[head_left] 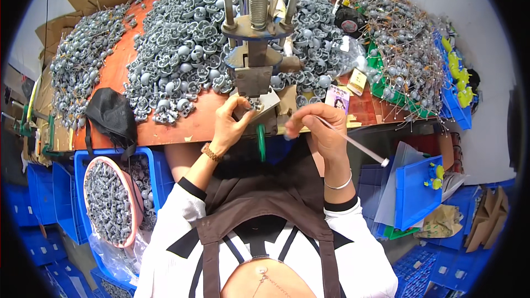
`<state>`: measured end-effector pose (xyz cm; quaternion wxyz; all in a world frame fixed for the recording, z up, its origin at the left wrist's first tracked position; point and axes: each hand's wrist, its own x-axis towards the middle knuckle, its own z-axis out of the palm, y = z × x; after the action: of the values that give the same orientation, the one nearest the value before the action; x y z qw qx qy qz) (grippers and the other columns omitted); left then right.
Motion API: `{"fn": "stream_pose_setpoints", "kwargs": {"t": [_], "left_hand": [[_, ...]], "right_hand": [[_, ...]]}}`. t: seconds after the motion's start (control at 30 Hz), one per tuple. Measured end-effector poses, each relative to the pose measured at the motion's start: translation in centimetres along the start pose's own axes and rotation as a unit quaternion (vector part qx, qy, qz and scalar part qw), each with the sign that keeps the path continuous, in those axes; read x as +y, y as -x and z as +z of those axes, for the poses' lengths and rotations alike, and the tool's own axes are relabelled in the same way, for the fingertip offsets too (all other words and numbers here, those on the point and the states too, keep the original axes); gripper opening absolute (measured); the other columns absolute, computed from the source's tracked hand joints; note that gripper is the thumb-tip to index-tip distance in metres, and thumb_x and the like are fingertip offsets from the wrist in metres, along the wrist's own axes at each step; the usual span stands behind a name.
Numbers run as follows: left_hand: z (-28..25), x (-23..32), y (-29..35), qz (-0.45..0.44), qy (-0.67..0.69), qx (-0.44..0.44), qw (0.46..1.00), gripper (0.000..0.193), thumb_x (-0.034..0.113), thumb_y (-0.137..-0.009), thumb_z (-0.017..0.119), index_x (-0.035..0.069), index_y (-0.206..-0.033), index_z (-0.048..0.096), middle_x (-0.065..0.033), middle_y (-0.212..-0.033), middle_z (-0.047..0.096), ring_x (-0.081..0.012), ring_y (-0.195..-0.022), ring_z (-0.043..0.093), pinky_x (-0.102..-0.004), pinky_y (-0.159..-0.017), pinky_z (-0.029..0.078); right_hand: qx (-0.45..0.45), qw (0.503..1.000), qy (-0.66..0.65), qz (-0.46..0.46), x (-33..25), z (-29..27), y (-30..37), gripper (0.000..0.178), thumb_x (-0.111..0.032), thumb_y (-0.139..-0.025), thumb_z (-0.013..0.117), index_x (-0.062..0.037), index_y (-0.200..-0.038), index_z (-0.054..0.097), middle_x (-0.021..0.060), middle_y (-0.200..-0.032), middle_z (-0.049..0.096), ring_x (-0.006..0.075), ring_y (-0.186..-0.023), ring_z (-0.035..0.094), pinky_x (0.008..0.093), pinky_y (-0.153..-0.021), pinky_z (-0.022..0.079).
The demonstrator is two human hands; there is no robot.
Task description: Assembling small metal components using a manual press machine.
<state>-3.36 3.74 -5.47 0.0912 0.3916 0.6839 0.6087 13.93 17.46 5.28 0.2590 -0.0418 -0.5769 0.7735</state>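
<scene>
My left hand point(232, 120) pinches a small grey plastic part point(255, 106) at the base of the metal press point(255, 77), just under its ram. Fingers cover much of that part. To the right, my right hand point(324, 132) is closed around a thin pale rod point(356, 147) with a white tip, which slants down to the right. Its thumb and forefinger point toward the press, apart from it. Between the hands, a green handle point(261, 142) hangs from the press's front edge.
A large heap of grey plastic parts point(182, 49) covers the red table point(110, 69) behind the press. Grey balls on wires fill a green tray point(381, 85) at right. A black bag point(112, 117) lies left, above a pink basket point(135, 204) of small grey pieces.
</scene>
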Motion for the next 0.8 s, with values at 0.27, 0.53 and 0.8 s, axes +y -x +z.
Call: {"fn": "stream_pose_setpoints", "kwargs": {"t": [0.27, 0.53, 0.8], "left_hand": [[-0.4, 0.7, -1.5, 0.131, -0.150, -0.046, 0.979, 0.022, 0.013, -0.082, 0.069, 0.000, -0.093, 0.055, -0.0115, -0.082, 0.057, -0.0287, -0.078, 0.055, -0.0340, -0.070, 0.044], [-4.0, 0.6, 6.4, 0.204, -0.132, 0.143, 0.959, 0.009, -0.005, -0.078, 0.063, 0.001, -0.084, 0.060, -0.0126, -0.078, 0.061, -0.0283, -0.071, 0.058, -0.0348, -0.066, 0.048], [1.6, -8.8, 19.3, -0.247, -0.207, -0.585, 0.744, 0.043, 0.037, -0.095, 0.039, 0.005, -0.104, 0.067, -0.0223, -0.098, 0.066, -0.0365, -0.093, 0.063, -0.0458, -0.083, 0.048]], "right_hand": [[-0.012, 0.987, 0.109, -0.116, 0.7, -1.0, -0.1, 0.015, -0.006, -0.086, 0.062, 0.0067, -0.082, 0.068, 0.0144, -0.081, 0.061, 0.0115, -0.058, 0.049, 0.0195, -0.051, 0.036], [-0.068, 0.993, 0.091, 0.012, 1.0, -1.9, 3.0, 0.020, -0.008, -0.082, 0.062, 0.0087, -0.071, 0.065, 0.0128, -0.061, 0.059, 0.0189, -0.050, 0.056, 0.0261, -0.047, 0.043], [0.069, 0.986, -0.025, 0.151, 11.0, -4.6, 9.6, 0.023, -0.015, -0.095, 0.054, 0.0066, -0.094, 0.062, 0.0069, -0.065, 0.058, 0.0123, -0.056, 0.053, 0.0217, -0.053, 0.042]]}}
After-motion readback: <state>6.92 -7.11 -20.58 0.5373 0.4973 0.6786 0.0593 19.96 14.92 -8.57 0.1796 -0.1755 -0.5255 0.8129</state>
